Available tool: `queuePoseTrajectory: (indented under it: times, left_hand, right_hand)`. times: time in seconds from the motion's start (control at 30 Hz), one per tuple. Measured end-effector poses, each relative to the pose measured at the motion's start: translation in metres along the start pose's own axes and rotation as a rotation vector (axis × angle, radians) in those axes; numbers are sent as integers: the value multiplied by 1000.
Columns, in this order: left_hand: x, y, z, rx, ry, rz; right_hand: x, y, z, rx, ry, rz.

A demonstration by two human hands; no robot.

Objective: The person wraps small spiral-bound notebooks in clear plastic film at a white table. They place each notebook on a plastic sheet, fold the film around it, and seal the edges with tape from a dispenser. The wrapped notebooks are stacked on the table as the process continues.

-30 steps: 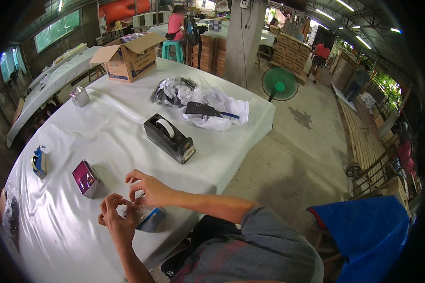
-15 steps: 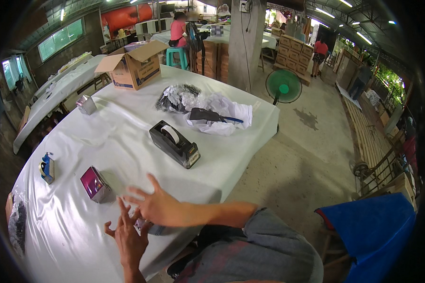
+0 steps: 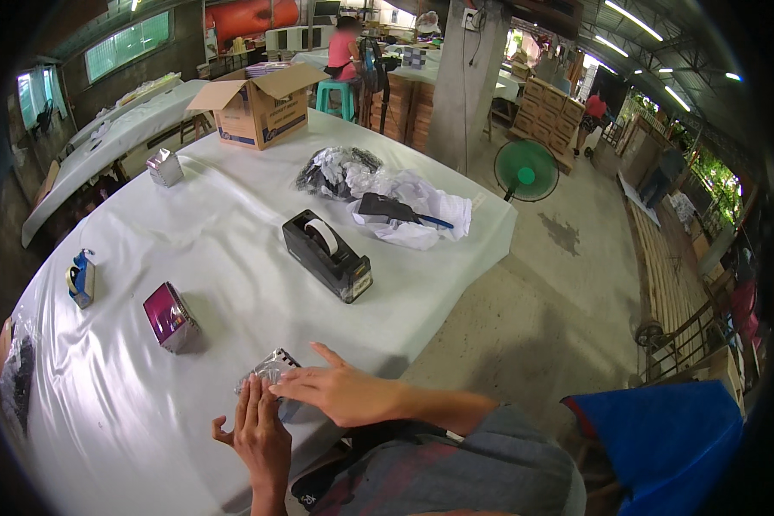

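A small box-shaped pack in clear, shiny wrap [image 3: 273, 362] sits on the white-covered table [image 3: 232, 258] close to me. My left hand [image 3: 262, 437] rests its outstretched fingertips on the pack's near side, thumb held away. From the right, my right hand [image 3: 334, 393] lays its straightened fingers against the same pack, thumb spread. Both hands hide much of its lower part. Farther left stands a second wrapped pack with a purple top [image 3: 171, 316]. Beyond my hands is a black tape dispenser [image 3: 328, 256] with a white roll.
Left lies a blue tape dispenser [image 3: 81, 279]; a silvery pack [image 3: 165, 168] stands farther back. Crumpled plastic [image 3: 430, 206] holds a dark item with a blue handle. An open carton [image 3: 262, 116] stands at the far edge. A green fan [image 3: 525, 170] is beyond the table's right side.
My hands have come down onto the wrapped pack, and more of it shows. The right hand's fingers, spread and raised before, now lie against it. The whole view has shifted slightly.
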State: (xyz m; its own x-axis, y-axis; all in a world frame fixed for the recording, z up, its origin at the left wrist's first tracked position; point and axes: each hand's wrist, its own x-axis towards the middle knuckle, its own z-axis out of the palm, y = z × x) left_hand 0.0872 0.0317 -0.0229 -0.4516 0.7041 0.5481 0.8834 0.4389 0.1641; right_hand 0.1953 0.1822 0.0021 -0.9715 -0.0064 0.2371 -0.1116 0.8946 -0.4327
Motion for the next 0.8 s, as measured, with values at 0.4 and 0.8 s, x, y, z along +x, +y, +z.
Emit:
queuePoseTrajectory:
  times: [0.4,0.8]
  left_hand:
    - [1,2,-2,-12,13,-7]
    - [-1,3,-5,11,-18,-34]
  right_hand:
    - [3,193,-17,-1,534,781]
    - [21,223,-40,838,279,1046]
